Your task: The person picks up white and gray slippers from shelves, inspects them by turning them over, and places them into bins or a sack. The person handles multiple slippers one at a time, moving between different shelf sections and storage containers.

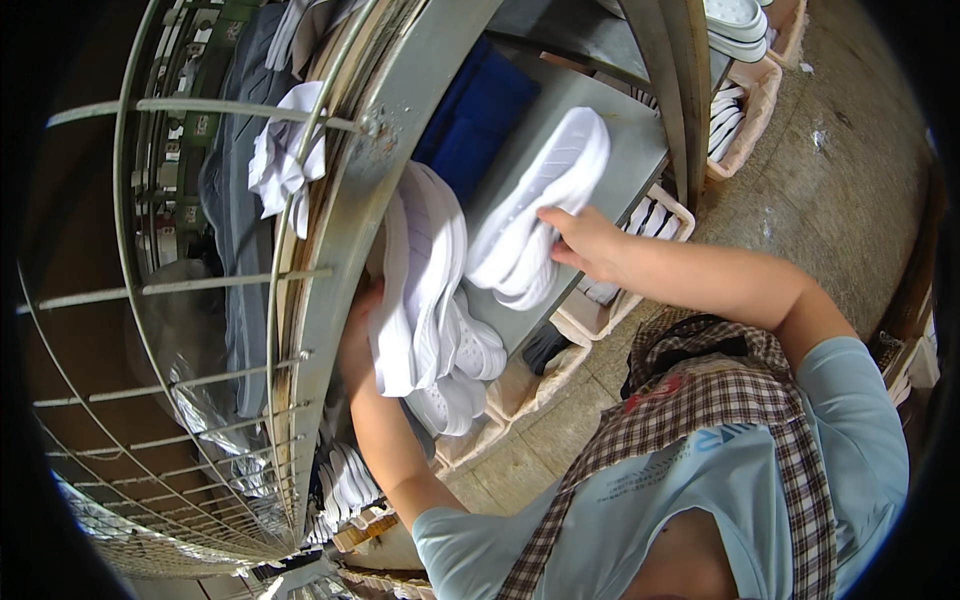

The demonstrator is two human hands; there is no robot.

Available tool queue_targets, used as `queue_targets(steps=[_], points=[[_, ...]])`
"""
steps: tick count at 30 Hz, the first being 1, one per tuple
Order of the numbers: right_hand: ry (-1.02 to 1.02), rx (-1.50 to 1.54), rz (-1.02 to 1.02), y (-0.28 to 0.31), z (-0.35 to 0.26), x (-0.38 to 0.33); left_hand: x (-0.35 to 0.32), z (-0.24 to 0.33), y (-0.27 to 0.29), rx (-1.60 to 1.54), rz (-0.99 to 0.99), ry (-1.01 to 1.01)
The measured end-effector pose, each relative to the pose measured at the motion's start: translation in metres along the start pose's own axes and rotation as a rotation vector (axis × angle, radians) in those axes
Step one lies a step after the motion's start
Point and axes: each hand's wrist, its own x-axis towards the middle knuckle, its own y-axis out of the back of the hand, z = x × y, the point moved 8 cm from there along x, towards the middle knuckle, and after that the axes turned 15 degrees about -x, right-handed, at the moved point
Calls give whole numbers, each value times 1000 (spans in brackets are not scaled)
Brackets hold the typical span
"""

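right hand [585, 240] presses a narrow grip on the white sole [535, 205], which lies on the grey shelf [640, 150] just beyond the fingers, while the left hand [358, 335], its grip hidden so i cannot tell how it stands, props a bundle of white soles [430, 300] right against it. lots of soles sit in the crates [585, 320] below, so the handling looks partway through.

Grey concrete floor [800, 190] w/ cream crates [745, 110] along it, grey metal shelf [610, 150], wire rack [180, 380] at left.
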Motion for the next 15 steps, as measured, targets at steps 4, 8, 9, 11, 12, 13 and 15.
queue_targets(steps=[4,8,9,11,12,13,15], points=[[57,47,100,-17,-19,46,-27,10,-12,-121,121,-22],[-18,11,-14,-34,-19,72,-44,-6,-41,-213,260,62],[-38,-27,-48,-33,-16,70,-47,-15,-48,-212,306,123],[-93,-57,-137,-26,-1,50,-45,-28,-66,-228,332,207],[-132,-79,-152,-16,9,34,-48,-38,-67,-198,459,297],[-121,-222,-258,-12,16,14,-42,-54,-81,-276,419,477],[-126,-451,-545,-3,33,-34,-8,-62,-125,-189,7,367]])
